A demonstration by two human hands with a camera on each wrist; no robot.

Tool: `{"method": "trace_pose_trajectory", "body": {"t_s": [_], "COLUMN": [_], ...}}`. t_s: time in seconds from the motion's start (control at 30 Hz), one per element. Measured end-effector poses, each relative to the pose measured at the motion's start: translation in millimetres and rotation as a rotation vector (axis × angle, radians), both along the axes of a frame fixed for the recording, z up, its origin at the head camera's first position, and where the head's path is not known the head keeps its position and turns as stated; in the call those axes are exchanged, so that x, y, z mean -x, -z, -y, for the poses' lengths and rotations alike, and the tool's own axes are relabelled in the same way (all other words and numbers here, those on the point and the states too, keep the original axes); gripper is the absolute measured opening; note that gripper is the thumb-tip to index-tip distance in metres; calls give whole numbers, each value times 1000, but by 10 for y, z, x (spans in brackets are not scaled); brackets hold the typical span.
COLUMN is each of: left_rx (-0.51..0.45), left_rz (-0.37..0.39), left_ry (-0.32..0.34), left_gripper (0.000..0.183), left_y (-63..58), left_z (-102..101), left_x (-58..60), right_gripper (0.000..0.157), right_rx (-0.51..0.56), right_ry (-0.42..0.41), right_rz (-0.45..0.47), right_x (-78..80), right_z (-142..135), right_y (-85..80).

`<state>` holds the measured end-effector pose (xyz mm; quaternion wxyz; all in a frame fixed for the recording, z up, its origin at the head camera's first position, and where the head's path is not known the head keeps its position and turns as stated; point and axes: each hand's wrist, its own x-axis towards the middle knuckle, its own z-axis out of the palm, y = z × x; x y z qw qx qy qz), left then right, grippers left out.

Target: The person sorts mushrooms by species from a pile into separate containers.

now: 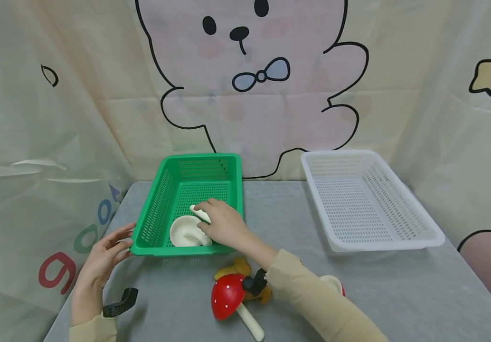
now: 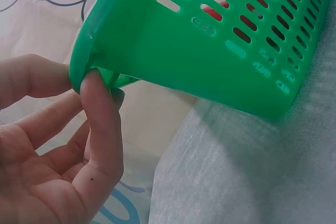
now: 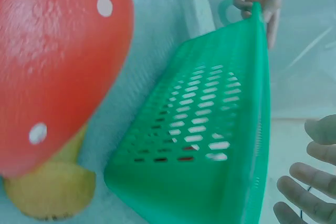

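Observation:
My left hand point(image 1: 104, 256) pinches the near-left rim of the green basket point(image 2: 142, 40) between thumb and fingers. Over the basket's near part is my right hand point(image 1: 224, 225), its fingers spread and loosely bent in the right wrist view. Beneath it lies a toy mushroom point(image 1: 181, 230), turned so its white underside and stem face up. A second white stem point(image 1: 200, 213) shows right at the right fingertips, partly covered by the hand. Red shows through the basket's slots in both wrist views.
On the grey table before the basket lie a red toy mushroom point(image 1: 227, 297) with white dots and yellow-brown toy pieces point(image 1: 232, 269). Another white-and-red piece point(image 1: 333, 283) is partly hidden by the right sleeve. A white basket point(image 1: 388, 247) stands at the right; a printed curtain hangs behind.

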<state>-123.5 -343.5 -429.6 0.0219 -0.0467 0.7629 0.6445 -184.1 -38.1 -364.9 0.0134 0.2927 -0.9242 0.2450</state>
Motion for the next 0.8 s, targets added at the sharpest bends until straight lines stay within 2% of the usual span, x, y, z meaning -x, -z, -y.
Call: {"method": "trace_pose_trajectory", "body": {"t_s": [0.37,0.8], "left_rx": [2,4], "left_rz": [11,25], "left_ry": [-1,-5], "left_gripper": [59,57], "left_y": [-11,-15], "left_z": [1,20], "left_x": [-2,5], "right_gripper": [29,26], "right_rx": [145,193], "right_ry": [16,40], "right_rz": [30,22], "right_x": [-76,-232], "right_z": [-294,-569], "right_y": [-142,-234]}}
